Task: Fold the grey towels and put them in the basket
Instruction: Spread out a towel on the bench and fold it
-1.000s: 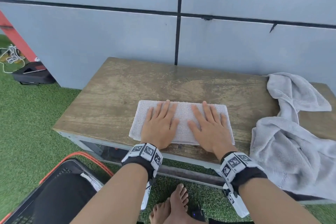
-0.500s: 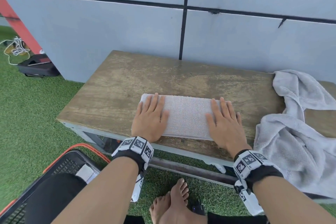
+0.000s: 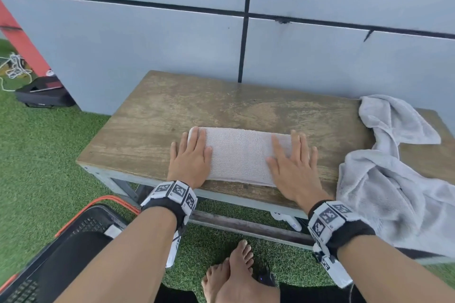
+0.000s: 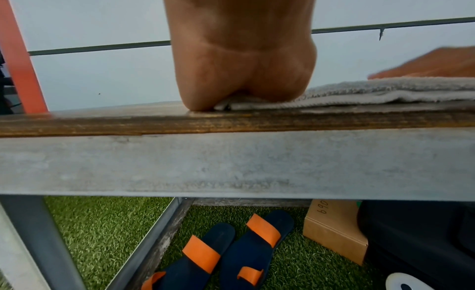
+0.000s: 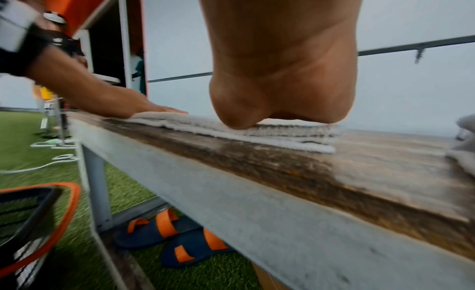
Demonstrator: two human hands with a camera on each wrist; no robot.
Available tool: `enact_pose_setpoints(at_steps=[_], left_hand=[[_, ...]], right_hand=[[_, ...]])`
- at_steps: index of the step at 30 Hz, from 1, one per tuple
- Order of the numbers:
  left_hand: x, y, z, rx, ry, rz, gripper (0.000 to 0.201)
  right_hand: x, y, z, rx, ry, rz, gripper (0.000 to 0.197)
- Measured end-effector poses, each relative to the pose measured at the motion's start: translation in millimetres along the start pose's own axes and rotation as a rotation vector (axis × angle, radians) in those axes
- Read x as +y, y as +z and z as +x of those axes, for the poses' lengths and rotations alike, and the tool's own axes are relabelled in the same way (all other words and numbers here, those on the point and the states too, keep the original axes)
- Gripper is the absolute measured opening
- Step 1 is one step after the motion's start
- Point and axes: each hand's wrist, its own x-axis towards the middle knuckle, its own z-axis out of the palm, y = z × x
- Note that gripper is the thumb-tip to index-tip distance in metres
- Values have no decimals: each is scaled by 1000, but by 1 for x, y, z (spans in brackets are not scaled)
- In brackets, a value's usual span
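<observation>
A folded grey towel (image 3: pixel 240 155) lies flat near the front edge of the wooden bench (image 3: pixel 221 108). My left hand (image 3: pixel 190 157) presses flat on its left end, fingers straight. My right hand (image 3: pixel 293 162) presses flat on its right end. In the left wrist view the heel of my left hand (image 4: pixel 241 75) bears on the towel (image 4: pixel 372 93). The right wrist view shows the layered towel (image 5: pixel 282 134) under my right palm (image 5: pixel 280 87). A black basket (image 3: pixel 81 229) with an orange rim stands on the grass at the lower left. A crumpled grey towel (image 3: pixel 394 179) lies on the bench's right end.
A grey panelled wall (image 3: pixel 172 44) stands right behind the bench. Under the bench lie blue and orange sandals (image 4: pixel 218 251) and a cardboard box (image 4: pixel 331 229). My bare feet (image 3: pixel 234 275) rest on the green turf. A black case (image 3: pixel 44 92) and cables sit at the far left.
Both hands have slid apart from the middle of the folded towel to its two ends, smoothing it flat. The towel itself has stayed in place.
</observation>
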Motion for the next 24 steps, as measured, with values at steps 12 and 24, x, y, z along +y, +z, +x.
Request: enact_pose_setpoints(at_steps=[12, 24], left_hand=[[20, -10, -19, -130, -162, 131, 64], [21, -27, -69, -68, 0, 68, 37]], right_hand=[[-15, -7, -24, 93, -157, -38, 41], [-24, -28, -17, -35, -119, -51, 67]])
